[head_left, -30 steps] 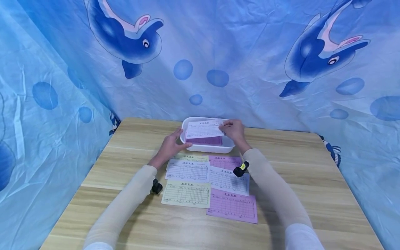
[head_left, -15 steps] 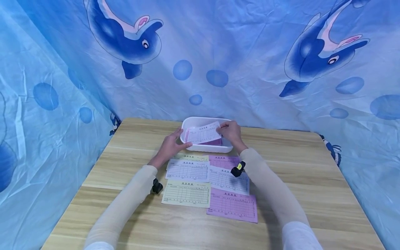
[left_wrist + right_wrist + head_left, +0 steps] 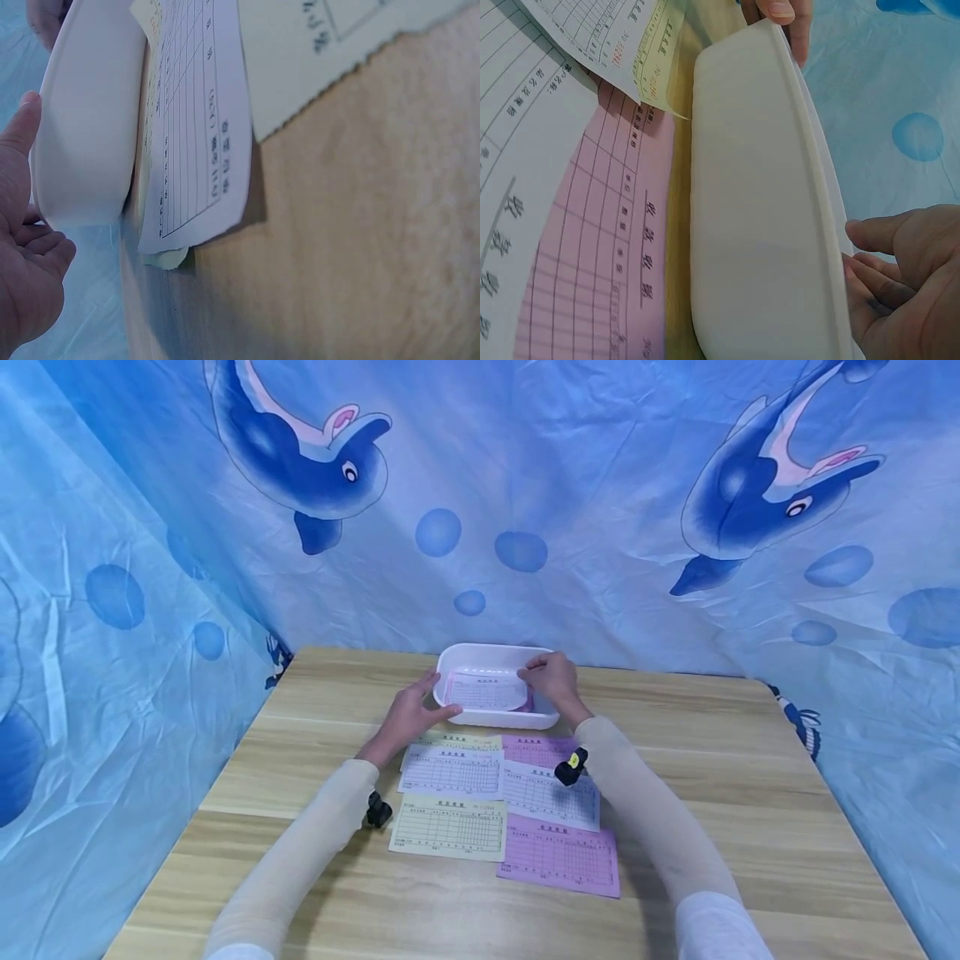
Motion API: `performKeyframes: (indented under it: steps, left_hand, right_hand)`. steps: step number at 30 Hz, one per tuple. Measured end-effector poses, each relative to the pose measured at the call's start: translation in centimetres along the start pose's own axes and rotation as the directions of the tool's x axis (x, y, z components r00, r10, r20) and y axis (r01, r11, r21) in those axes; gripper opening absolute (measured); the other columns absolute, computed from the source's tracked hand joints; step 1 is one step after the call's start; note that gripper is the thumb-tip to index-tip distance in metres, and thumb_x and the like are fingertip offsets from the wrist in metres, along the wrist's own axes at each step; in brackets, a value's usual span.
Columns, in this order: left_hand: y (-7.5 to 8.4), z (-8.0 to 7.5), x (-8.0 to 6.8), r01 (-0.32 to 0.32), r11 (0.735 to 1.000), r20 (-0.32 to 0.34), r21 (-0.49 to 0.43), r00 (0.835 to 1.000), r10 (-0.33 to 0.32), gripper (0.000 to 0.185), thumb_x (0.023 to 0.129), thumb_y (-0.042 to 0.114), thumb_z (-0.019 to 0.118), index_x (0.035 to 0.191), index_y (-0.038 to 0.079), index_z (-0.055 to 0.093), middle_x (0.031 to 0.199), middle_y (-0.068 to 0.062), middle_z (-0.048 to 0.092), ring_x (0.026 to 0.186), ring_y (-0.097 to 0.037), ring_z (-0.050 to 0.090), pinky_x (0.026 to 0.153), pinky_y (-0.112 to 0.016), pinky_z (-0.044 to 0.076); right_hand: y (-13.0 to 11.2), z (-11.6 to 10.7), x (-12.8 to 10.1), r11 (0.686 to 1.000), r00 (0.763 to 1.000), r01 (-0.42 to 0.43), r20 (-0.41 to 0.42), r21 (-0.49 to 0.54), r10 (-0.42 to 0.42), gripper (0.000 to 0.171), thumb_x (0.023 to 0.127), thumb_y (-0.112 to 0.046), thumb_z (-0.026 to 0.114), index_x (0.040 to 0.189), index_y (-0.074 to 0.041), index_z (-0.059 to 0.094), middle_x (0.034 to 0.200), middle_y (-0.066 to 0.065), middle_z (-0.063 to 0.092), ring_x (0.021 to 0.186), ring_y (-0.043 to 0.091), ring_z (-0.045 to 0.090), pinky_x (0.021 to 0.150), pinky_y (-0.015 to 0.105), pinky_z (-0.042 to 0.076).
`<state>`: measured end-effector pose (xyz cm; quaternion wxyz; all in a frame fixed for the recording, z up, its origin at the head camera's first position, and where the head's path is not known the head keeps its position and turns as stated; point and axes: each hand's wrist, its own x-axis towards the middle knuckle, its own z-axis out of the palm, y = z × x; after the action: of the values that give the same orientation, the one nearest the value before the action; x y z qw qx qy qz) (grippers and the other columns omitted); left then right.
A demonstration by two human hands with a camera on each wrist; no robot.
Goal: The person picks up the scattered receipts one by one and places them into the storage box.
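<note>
At the back of the table stands a white plastic bin (image 3: 504,719). My left hand (image 3: 408,714) holds its left end, thumb on the near rim and fingers around the side; the left wrist view shows the thumb (image 3: 26,120) at the rim. Inside the bin, a white receipt slip (image 3: 487,692) lies over pink slips (image 3: 528,702), its right end curving up. My right hand (image 3: 553,679) reaches over the bin's right end and pinches that slip's upper right corner. In the right wrist view its fingertips dip behind the rim, partly hidden.
In front of the bin lie two columns of receipt slips: yellow (image 3: 447,829) and white (image 3: 450,772) on the left, white (image 3: 551,797) and pink (image 3: 558,857) on the right. A blue dolphin-print curtain (image 3: 480,527) hangs close behind the wooden table (image 3: 712,760).
My right hand has lowered the white slip from above the bin onto the pink slips, moving slightly left and down. My left hand has stayed on the bin.
</note>
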<state>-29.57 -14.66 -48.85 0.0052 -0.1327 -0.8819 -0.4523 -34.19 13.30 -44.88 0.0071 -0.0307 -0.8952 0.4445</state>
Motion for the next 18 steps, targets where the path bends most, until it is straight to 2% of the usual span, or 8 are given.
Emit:
performKeyframes:
  steps: [4,10,15,18]
  left_hand:
    - [-0.1,0.1,0.0,-0.014,1.0,-0.002,0.006,1.0,0.014,0.1,0.086,0.049,0.081,0.157,-0.002,0.033,0.167,-0.018,0.025,0.154,-0.032,0.023,0.125,-0.048,0.025]
    - [-0.2,0.1,0.0,-0.018,1.0,0.0,0.012,1.0,0.018,0.101,0.085,0.052,0.08,0.157,-0.002,0.033,0.167,-0.017,0.025,0.154,-0.031,0.023,0.125,-0.048,0.026]
    - [-0.3,0.1,0.0,-0.017,1.0,0.002,0.001,1.0,0.017,0.101,0.086,0.053,0.079,0.157,-0.001,0.033,0.168,-0.016,0.024,0.155,-0.031,0.022,0.125,-0.049,0.025]
    - [-0.3,0.1,0.1,-0.017,1.0,0.004,-0.007,1.0,0.017,0.102,0.085,0.054,0.079,0.157,-0.001,0.032,0.168,-0.016,0.024,0.155,-0.031,0.022,0.125,-0.049,0.025]
  right_hand:
    - [0.2,-1.0,-0.3,0.999,1.0,0.023,-0.001,0.025,-0.023,0.027,0.093,-0.024,0.077,0.11,-0.003,0.074,0.097,0.014,0.077,0.084,0.03,0.075,0.072,0.037,0.06]
    - [0.4,-3.0,-1.4,0.985,0.988,0.156,-0.008,0.078,-0.156,0.031,0.094,-0.029,0.075,0.112,-0.003,0.074,0.1,0.015,0.077,0.084,0.028,0.075,0.072,0.036,0.062]
    - [0.1,-4.7,-3.2,0.961,0.975,0.222,-0.017,0.166,-0.222,0.034,0.094,-0.03,0.076,0.113,-0.003,0.073,0.103,0.016,0.076,0.089,0.035,0.074,0.079,0.049,0.062]
    - [0.1,-5.6,-4.4,0.949,0.969,0.245,-0.022,0.196,-0.246,0.037,0.093,-0.031,0.077,0.115,-0.002,0.073,0.104,0.016,0.076,0.092,0.033,0.074,0.081,0.048,0.063]
